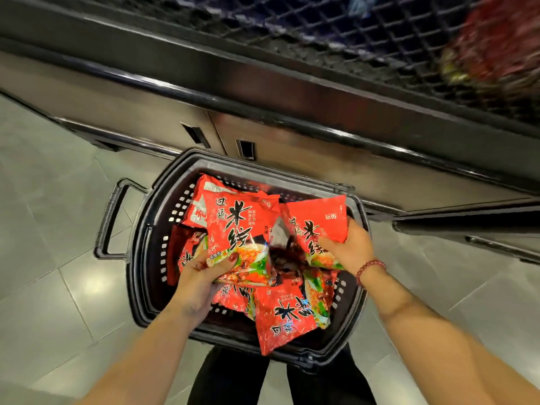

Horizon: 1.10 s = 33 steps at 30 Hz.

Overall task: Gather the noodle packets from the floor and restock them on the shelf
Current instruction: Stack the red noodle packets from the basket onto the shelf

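Observation:
A dark plastic shopping basket (140,258) stands on the floor in front of me, holding several red noodle packets. My left hand (198,276) grips the lower end of one packet (236,226) above the basket, thumb on its front. My right hand (347,244) grips a second red packet (315,220) by its right side. More packets lie loose below them, one (283,317) leaning over the near rim.
The dark base of a shelf unit (263,92) runs across just behind the basket, with a wire-mesh shelf (350,27) above it and blurred red goods (496,45) at the top right. The basket handle (109,217) sticks out left. Grey tiled floor (43,229) surrounds it.

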{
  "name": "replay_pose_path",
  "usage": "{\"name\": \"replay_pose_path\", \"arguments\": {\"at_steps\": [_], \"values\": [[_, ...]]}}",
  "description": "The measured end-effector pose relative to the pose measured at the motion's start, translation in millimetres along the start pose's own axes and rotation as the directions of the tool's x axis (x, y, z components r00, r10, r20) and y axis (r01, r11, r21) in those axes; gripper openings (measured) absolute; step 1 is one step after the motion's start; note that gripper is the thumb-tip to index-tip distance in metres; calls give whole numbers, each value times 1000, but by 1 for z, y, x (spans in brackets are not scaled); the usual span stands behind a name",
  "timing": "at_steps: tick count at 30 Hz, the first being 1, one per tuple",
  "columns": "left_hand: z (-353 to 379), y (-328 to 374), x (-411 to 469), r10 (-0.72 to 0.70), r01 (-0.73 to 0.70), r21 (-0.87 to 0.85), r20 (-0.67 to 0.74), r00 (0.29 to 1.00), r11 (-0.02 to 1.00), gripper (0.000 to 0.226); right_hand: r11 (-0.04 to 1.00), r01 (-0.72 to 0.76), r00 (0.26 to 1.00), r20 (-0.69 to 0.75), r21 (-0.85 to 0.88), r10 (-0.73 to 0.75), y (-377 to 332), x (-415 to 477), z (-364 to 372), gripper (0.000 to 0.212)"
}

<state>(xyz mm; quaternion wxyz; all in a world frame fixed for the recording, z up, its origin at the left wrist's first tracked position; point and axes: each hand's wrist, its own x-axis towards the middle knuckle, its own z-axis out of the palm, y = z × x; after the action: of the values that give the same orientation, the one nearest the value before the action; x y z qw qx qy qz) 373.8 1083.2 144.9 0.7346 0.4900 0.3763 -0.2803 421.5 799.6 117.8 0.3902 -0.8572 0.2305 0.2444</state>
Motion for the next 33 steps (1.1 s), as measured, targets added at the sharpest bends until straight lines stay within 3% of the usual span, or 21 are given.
{"name": "replay_pose_path", "arguments": {"at_steps": [3, 9, 15, 18, 23, 26, 30, 33], "values": [[11, 21, -36, 33, -32, -20, 21, 999, 999, 76, 951, 15, 997, -71, 310, 7, -31, -44, -27, 19], [33, 74, -128, 156, -164, 62, 116, 981, 985, 112, 704, 66, 982, -171, 708, 79, -103, -154, -95, 20], [46, 119, -199, 215, -273, 184, 283, 935, 944, 115, 448, 88, 979, -160, 889, 124, -151, -236, -135, 10], [58, 140, -223, 253, -327, 179, 342, 905, 928, 113, 346, 42, 990, -85, 937, 111, -168, -259, -145, 22], [82, 171, -241, 405, -502, 203, 380, 831, 841, 114, 462, 189, 982, -164, 866, -93, -184, -275, -172, 63], [100, 190, -243, 463, -587, 177, 456, 760, 790, 104, 487, 305, 952, -259, 819, -160, -188, -276, -192, 75], [139, 211, -254, 442, -619, 193, 544, 713, 761, 122, 537, 462, 883, -422, 706, -205, -189, -269, -220, 78], [172, 224, -256, 471, -674, 185, 585, 660, 715, 121, 573, 534, 837, -484, 622, -254, -191, -262, -249, 100]]}}
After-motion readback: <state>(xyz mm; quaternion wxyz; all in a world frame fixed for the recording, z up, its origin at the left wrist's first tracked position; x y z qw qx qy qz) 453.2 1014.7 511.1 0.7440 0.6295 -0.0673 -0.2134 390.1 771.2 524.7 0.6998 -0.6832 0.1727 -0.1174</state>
